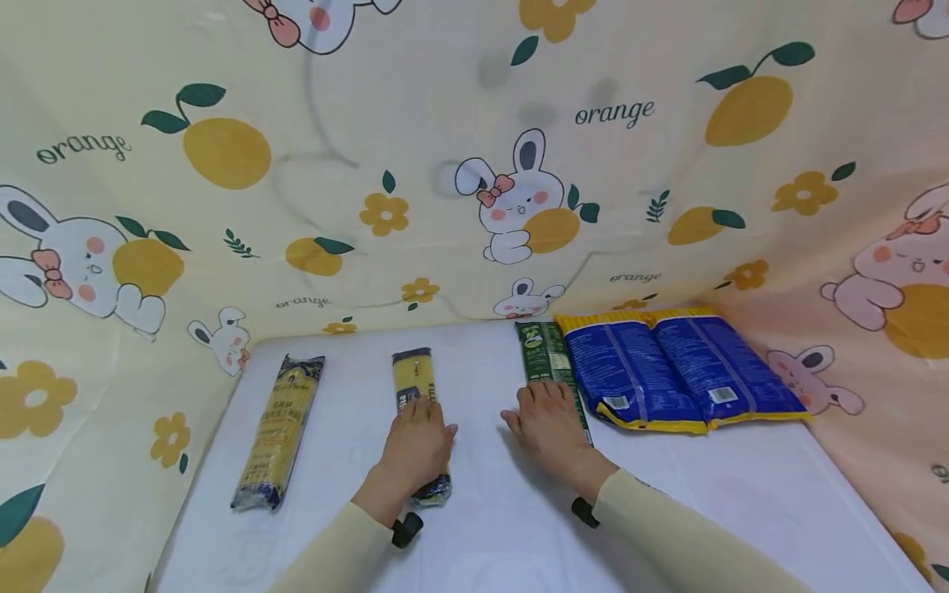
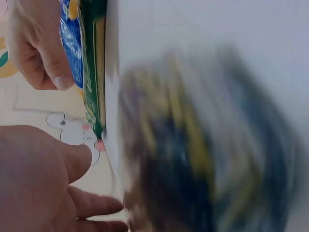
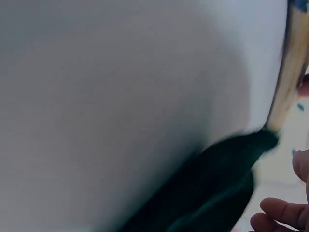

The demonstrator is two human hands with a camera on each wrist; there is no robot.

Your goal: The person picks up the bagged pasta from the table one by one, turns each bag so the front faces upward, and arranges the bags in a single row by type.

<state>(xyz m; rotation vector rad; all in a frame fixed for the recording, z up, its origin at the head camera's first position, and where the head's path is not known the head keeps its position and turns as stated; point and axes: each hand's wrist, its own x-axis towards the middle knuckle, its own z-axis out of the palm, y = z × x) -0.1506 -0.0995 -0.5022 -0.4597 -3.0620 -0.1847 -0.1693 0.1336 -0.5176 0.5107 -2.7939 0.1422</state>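
Note:
My left hand (image 1: 417, 441) rests over a long yellow pack (image 1: 415, 371) with dark ends, which looks like dried noodles. In the left wrist view the near end of this pack (image 2: 193, 150) is blurred, and the left hand's fingers (image 2: 94, 200) extend along its side. To the right, my right hand (image 1: 550, 424) lies on a narrow green pack (image 1: 544, 350), covering its middle. In the right wrist view the green pack (image 3: 207, 193) is dark, and the fingertips (image 3: 285, 212) look loosely extended beside it. The palms hide the exact contact.
Another long yellow pack (image 1: 278, 436) lies at the left of the white table (image 1: 489, 535). Two joined blue packs (image 1: 675, 371) with yellow edges lie right of the green one, close against it. A patterned cloth (image 1: 415, 99) rises behind the table and along its sides.

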